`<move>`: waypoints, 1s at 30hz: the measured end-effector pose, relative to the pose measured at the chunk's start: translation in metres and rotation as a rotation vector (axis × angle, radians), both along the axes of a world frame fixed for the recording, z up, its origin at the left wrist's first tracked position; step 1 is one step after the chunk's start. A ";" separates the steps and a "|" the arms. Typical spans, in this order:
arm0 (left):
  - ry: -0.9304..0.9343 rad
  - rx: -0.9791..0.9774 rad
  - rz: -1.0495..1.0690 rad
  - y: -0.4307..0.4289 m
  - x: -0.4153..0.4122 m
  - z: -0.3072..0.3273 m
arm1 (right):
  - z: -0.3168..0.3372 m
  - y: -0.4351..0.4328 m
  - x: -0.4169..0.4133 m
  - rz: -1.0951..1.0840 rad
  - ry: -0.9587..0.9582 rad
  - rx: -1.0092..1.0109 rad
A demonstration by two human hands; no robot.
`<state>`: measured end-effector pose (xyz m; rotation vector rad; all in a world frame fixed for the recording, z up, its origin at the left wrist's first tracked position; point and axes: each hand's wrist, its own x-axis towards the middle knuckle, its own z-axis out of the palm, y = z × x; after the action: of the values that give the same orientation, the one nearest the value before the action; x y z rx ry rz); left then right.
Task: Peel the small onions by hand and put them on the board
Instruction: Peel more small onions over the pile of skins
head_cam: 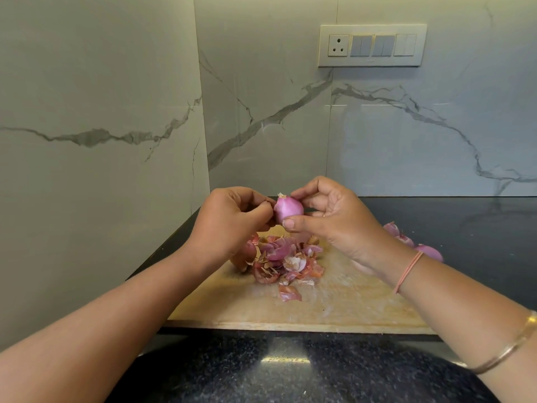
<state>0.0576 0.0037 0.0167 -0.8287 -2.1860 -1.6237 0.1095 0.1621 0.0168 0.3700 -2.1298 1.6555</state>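
Small onion (288, 208) held above board (334, 303), 12 o'clock of the peel pile (286, 261). Right hand (334, 219) clamps it thumb-to-finger; left hand (232, 219) pinches skin at its 9 o'clock side. Advice: strip root-to-tip, grip steady.

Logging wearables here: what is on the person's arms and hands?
No sleeves show. The right wrist carries a thin peach-coloured band; further up that forearm sits a slim gold bangle. A glint on a right hand finger may be a ring. The left hand and wrist wear nothing visible.
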 end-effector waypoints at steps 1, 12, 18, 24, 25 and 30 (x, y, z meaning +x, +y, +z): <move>-0.023 0.029 -0.036 0.000 0.000 0.000 | 0.000 0.000 0.000 -0.005 0.000 -0.011; -0.278 0.288 -0.198 0.005 0.000 -0.005 | -0.002 -0.002 -0.001 -0.073 0.041 0.048; -0.104 0.152 -0.055 0.004 0.002 -0.003 | -0.002 -0.006 0.001 -0.097 0.062 0.118; 0.024 -0.001 0.094 0.007 0.003 -0.003 | -0.004 -0.009 0.000 -0.125 0.098 0.200; 0.046 -0.025 0.110 0.007 0.003 -0.003 | -0.004 -0.009 0.000 -0.127 0.099 0.206; 0.130 -0.077 0.143 0.007 0.000 -0.004 | -0.005 -0.008 -0.001 -0.105 0.089 0.204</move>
<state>0.0580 0.0105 0.0126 -0.7571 -2.1746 -1.3872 0.1080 0.1539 0.0117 0.3779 -2.2172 1.3437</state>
